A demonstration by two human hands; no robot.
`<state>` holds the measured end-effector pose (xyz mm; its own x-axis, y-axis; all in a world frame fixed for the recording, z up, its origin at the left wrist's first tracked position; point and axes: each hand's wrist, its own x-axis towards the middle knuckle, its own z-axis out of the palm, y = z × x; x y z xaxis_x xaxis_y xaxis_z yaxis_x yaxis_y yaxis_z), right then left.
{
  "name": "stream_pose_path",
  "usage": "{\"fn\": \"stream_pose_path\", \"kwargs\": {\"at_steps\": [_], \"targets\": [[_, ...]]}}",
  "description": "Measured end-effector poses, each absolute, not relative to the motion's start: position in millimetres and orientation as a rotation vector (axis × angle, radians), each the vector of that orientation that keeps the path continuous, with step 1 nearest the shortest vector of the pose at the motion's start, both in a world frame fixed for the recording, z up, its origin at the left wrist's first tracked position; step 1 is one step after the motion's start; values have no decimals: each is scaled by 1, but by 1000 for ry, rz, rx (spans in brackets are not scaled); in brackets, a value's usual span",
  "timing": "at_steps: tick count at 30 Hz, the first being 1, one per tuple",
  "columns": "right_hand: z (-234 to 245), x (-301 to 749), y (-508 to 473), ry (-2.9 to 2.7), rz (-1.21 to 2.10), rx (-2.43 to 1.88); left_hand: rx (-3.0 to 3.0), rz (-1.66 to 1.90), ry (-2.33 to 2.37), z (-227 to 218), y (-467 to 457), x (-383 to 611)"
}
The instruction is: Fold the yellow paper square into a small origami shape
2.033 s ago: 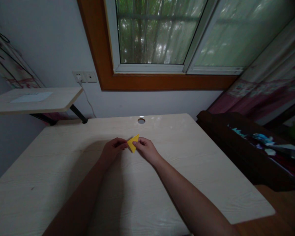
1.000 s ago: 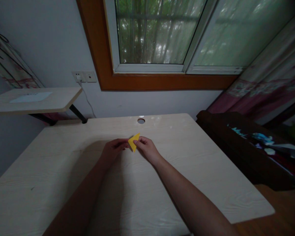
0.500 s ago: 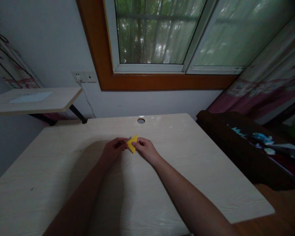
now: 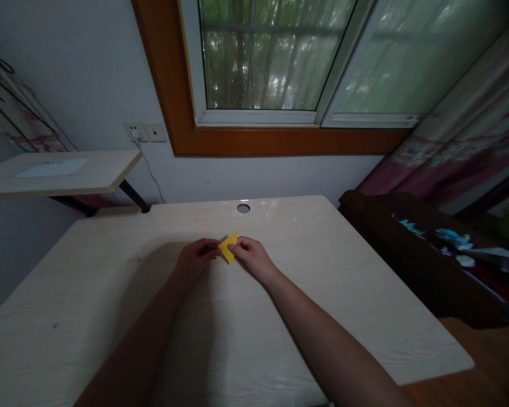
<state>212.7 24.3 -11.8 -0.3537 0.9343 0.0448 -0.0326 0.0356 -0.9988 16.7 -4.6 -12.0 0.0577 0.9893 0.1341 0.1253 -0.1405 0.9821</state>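
Observation:
A small folded piece of yellow paper (image 4: 228, 247), roughly triangular, is held up between my two hands over the pale wooden desk (image 4: 288, 316). My right hand (image 4: 254, 257) pinches its right side, with the thumb lying on the face toward me. At its left corner, the fingertips of my left hand (image 4: 195, 259) are closed on the paper's edge. The paper's far side and the fingers behind it are hidden.
A round cable hole (image 4: 243, 208) lies near the desk's back edge. At the left a raised shelf (image 4: 106, 180) stands on black legs, bearing a white sheet (image 4: 53, 168). Beyond the desk's right edge is a dark brown piece of furniture (image 4: 377, 226) with assorted items.
Almost nothing differs. The yellow paper has tilted very slightly, and the left fingers have shifted a little at its left corner.

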Motion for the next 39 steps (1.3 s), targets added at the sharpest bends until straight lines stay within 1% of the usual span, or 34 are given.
{"fn": "stream_pose_path", "kwargs": {"at_steps": [14,31,39], "targets": [[-9,213,25,-1531,1440,-929,1401,1233,1234,-14,-1,16],[-7,211,21,-1562,1367,-997,1428,1216,1267,-12,-3,17],[-12,209,23,-1409,1424,-968,1400,1241,1233,-10,-4,17]]}}
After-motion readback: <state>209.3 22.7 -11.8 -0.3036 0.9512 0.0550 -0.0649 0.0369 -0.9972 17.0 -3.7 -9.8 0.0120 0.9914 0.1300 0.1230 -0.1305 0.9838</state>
